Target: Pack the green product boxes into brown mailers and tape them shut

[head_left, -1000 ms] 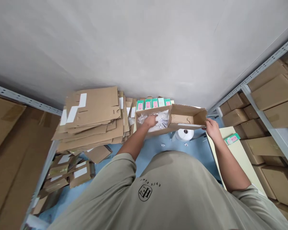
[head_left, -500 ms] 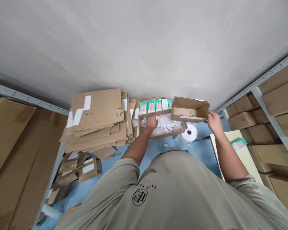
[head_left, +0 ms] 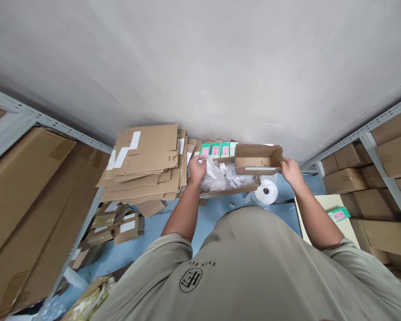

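Head view: left grip (head_left: 197,169) now lifts pinched plastic (head_left: 214,175); right grip (head_left: 291,173) still clasps box (head_left: 255,152).

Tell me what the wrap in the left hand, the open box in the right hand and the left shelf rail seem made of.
Wrap: probably thin plastic, whitish and crumpled, with a see-through look. Open box: matte brown cardboard, going by its folded walls and raw cut edges. Left shelf rail: likely painted metal, given its grey finish and punched holes.
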The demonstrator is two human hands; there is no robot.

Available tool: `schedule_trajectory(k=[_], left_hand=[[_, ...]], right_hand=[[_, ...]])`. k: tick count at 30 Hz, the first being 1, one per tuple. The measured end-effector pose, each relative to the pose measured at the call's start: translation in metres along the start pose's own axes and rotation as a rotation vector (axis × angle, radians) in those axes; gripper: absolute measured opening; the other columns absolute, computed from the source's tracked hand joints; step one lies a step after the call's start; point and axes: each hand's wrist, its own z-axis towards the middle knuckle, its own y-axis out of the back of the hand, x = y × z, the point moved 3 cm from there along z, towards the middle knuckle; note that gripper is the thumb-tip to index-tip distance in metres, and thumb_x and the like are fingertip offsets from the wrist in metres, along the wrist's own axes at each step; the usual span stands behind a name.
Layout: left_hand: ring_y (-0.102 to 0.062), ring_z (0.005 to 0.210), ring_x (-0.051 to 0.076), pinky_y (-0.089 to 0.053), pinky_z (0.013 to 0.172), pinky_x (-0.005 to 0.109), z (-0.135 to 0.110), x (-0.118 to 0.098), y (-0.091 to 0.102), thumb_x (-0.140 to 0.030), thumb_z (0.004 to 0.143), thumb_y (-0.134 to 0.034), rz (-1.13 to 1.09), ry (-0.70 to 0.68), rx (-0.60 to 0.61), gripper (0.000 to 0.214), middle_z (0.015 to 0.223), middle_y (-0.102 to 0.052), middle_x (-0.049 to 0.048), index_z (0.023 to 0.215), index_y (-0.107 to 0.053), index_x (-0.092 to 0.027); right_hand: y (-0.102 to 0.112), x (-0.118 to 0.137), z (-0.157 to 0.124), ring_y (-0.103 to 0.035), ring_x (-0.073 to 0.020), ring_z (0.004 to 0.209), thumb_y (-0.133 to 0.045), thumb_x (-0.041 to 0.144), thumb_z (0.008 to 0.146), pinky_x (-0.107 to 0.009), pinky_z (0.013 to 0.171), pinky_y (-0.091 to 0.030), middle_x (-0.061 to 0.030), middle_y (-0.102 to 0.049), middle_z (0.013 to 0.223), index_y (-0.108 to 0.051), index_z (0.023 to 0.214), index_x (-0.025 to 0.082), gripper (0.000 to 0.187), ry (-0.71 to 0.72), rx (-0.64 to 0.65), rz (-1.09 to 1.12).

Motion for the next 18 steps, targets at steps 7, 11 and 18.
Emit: schedule_trajectory(k=[7, 11, 18], left_hand=[[-0.072, 0.110, 0.030, -0.055, 0.112, 0.041, 0.005, -0.014, 0.015, -0.009, 0.086, -0.061, 0.205, -0.183, 0.072, 0.021, 0.107, -0.078, 0.0103, 0.094, -0.076, -0.021], [-0.064, 0.135, 0.040, -0.046, 0.124, 0.052, -0.024, -0.025, -0.002, -0.016, 0.094, -0.064, 0.364, -0.242, 0.160, 0.037, 0.142, -0.070, 0.0220, 0.129, -0.076, -0.016], [-0.049, 0.155, 0.048, -0.031, 0.133, 0.065, -0.059, -0.056, -0.061, -0.037, 0.102, -0.073, 0.457, -0.463, 0.497, 0.050, 0.153, -0.066, 0.0233, 0.149, -0.071, -0.022]], right_hand=[[-0.002, -0.004, 0.003, -0.078, -0.0346, 0.096, -0.054, 0.047, 0.101, -0.044, 0.094, -0.064, -0.0101, -0.080, 0.085, -0.080, 0.100, 0.024, 0.035, -0.003, 0.040, 0.010], [0.002, -0.007, 0.004, -0.079, -0.0365, 0.100, -0.054, 0.047, 0.102, -0.045, 0.097, -0.064, -0.0110, -0.080, 0.085, -0.081, 0.106, 0.023, 0.037, 0.007, 0.017, 0.008], [0.016, -0.017, 0.002, -0.080, -0.0366, 0.098, -0.055, 0.054, 0.103, -0.049, 0.098, -0.066, -0.0116, -0.081, 0.089, -0.082, 0.109, 0.022, 0.042, -0.016, -0.009, 0.014]])
